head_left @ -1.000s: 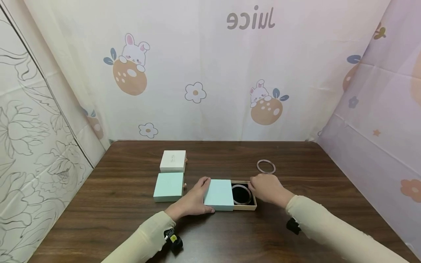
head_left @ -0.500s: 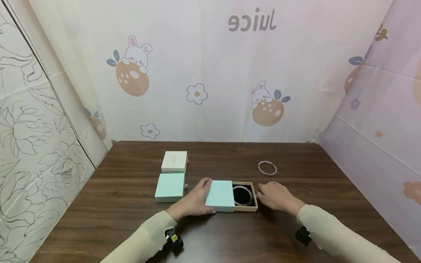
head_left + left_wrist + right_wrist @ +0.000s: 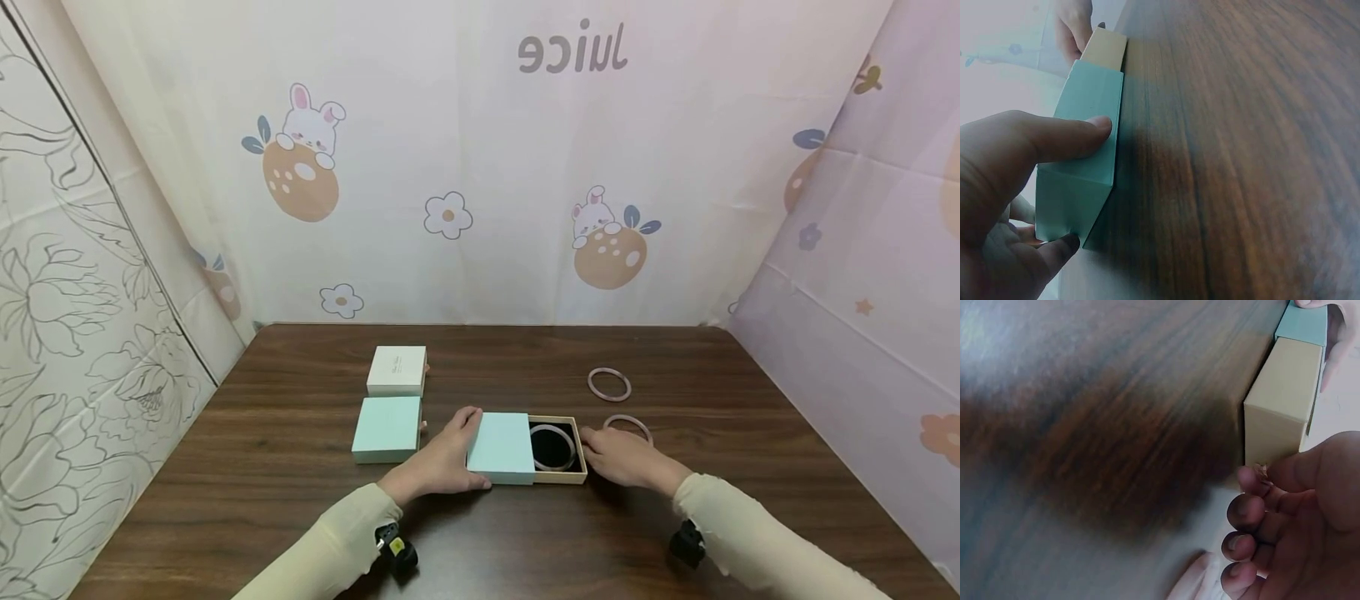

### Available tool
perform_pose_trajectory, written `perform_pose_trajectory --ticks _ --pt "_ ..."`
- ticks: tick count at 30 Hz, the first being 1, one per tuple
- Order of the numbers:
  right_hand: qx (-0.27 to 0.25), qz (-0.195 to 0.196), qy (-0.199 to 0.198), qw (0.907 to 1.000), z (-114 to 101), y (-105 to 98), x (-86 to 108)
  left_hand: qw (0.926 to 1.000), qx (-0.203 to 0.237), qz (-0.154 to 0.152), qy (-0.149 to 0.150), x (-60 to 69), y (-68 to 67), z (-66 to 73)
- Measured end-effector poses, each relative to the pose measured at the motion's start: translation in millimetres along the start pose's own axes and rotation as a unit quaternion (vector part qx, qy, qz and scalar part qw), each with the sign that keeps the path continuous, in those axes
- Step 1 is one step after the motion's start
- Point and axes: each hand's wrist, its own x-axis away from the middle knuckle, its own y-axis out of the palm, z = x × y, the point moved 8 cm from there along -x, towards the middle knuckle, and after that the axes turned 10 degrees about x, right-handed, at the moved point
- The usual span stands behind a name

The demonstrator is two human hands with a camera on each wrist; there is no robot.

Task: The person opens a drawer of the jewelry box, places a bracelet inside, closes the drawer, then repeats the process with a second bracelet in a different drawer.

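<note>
A pale printed curtain (image 3: 517, 133) hangs behind the dark wood-grained worktop (image 3: 285, 517). Near the middle of the worktop lies a mint box (image 3: 500, 447), its cream drawer (image 3: 1275, 381) partly slid out on the right. The left hand (image 3: 438, 458) grips the mint sleeve between thumb and fingers; the right hand (image 3: 626, 458) pinches at the drawer's end. Left of them sit a second mint box (image 3: 386, 429) and, behind it, a smaller white one (image 3: 397, 371). One bangle (image 3: 573, 450) rests in the drawer's black lining, partly under the sleeve; another (image 3: 612, 400) lies farther back on the worktop, and a third (image 3: 628, 418) lies just behind the right hand, which partly hides it. Smallest is the tab (image 3: 1262, 469) between the right thumb and forefinger.
</note>
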Motion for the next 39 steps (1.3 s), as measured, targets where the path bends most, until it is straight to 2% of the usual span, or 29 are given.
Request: perform_pose_trajectory --ticks 8,28,39 --pt "-0.004 0.007 -0.001 1.0 2 5 -0.8 1.0 -0.002 0.0 -0.001 -0.6 0.4 -1.7" --pt "0.004 0.041 -0.017 0.999 -3 -2 -0.7 1.0 0.0 0.0 0.004 -1.0 0.6 -2.2" --pt "0.004 0.032 -0.019 0.9993 -10 -1 -5.7 1.0 0.002 0.0 0.004 -0.4 0.5 -1.1"
